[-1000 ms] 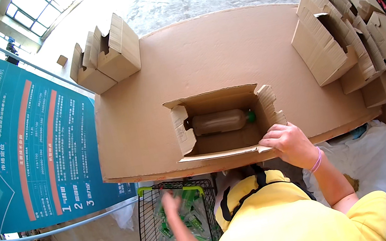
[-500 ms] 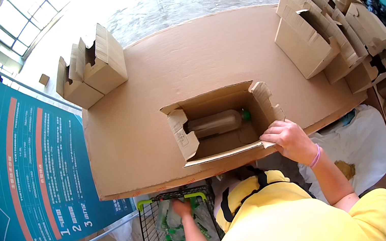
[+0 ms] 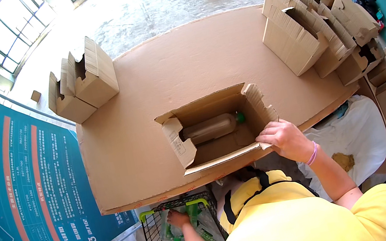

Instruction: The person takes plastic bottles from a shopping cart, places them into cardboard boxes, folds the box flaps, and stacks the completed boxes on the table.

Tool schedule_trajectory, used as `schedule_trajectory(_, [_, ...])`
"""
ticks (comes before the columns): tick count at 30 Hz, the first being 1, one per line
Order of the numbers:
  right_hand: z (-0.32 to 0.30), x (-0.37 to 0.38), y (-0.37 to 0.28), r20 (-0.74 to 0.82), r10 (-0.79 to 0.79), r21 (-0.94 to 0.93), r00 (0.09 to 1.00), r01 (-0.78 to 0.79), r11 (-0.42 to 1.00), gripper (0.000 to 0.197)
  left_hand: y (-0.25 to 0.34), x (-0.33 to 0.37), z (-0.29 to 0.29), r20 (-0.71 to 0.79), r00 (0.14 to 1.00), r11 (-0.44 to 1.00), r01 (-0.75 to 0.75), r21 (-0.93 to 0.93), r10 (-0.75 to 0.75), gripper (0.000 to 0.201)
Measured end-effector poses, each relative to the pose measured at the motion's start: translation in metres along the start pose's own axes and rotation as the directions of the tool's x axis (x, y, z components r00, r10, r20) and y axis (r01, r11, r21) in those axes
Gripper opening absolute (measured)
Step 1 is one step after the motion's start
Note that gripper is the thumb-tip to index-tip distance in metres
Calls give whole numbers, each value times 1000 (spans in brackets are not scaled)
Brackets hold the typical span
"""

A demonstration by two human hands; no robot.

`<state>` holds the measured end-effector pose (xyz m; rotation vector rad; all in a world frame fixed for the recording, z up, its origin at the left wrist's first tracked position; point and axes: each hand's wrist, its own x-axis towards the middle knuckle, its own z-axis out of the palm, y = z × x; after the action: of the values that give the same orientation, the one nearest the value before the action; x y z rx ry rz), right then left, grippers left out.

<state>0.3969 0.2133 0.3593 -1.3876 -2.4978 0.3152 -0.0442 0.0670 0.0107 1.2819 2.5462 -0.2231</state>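
Head view | lower left: bottles (image 3: 206, 232) found below-right of nearer left hand (image 3: 178, 218), long axes unclear, its finger state untold | centre: box (image 3: 218, 148) corner pinched by right hand's (image 3: 290, 142) fingers

The person wears a yellow shirt (image 3: 303, 219) with short sleeves (image 3: 376, 207), black straps (image 3: 264, 179) over its lower front, and a thin pink band (image 3: 314, 152) around the right wrist (image 3: 308, 152).

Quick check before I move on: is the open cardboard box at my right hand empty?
No, a clear bottle with a green cap lies on its side inside the open cardboard box.
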Motion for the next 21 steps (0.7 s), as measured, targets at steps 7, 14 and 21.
schedule_trajectory(7, [-2, 0, 0, 23, -22, -22, 999, 22, 1000, 26, -12, 16, 47, 5, 999, 950, 48, 309, -52, 45])
schedule_trajectory(14, [-3, 5, 5, 43, -36, 11, 998, 36, 999, 24, -18, 6, 14, 40, 993, 959, 97, 267, -112, 94])
schedule_trajectory(21, [-2, 5, 14, 96, -99, -15, 990, 101, 995, 26, -66, -37, -20, -57, 968, 880, 197, -431, -244, 85])
